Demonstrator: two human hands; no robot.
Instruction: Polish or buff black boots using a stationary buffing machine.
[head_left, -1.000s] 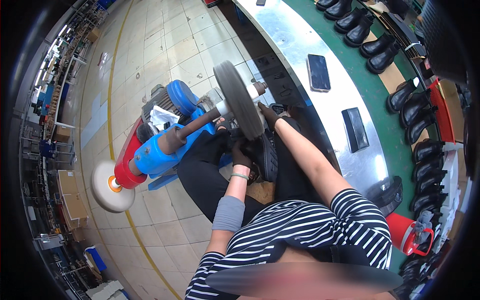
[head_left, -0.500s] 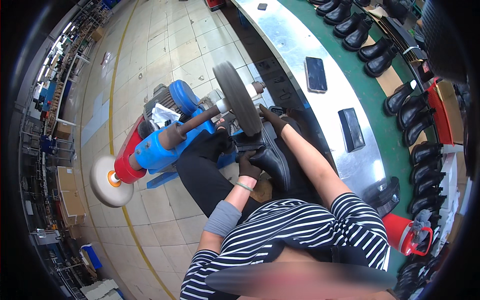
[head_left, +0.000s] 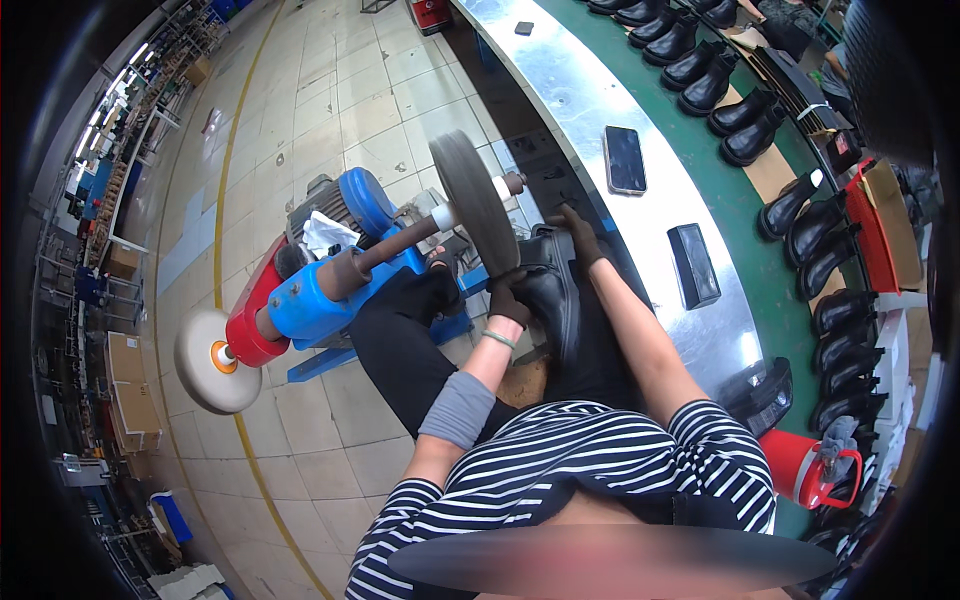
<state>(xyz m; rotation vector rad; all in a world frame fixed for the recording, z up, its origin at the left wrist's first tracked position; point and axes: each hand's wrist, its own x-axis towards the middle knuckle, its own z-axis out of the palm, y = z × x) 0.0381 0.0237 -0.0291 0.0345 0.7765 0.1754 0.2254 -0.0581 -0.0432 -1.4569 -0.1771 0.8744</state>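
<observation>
Head view, and we have the boot [head_left: 556, 312] right between our gloved hands! Our left hand [head_left: 509, 300] is closed on its near left side; our right hand [head_left: 580, 236] sits against its far right end, though we can't tell how firmly those fingers grip. Just beyond the left hand looms the wheel [head_left: 477, 205], its rim right by the boot; contact, we can't make out. Right of our grip runs the table [head_left: 575, 95], carrying a phone [head_left: 626, 160] and a black case [head_left: 694, 265].
</observation>
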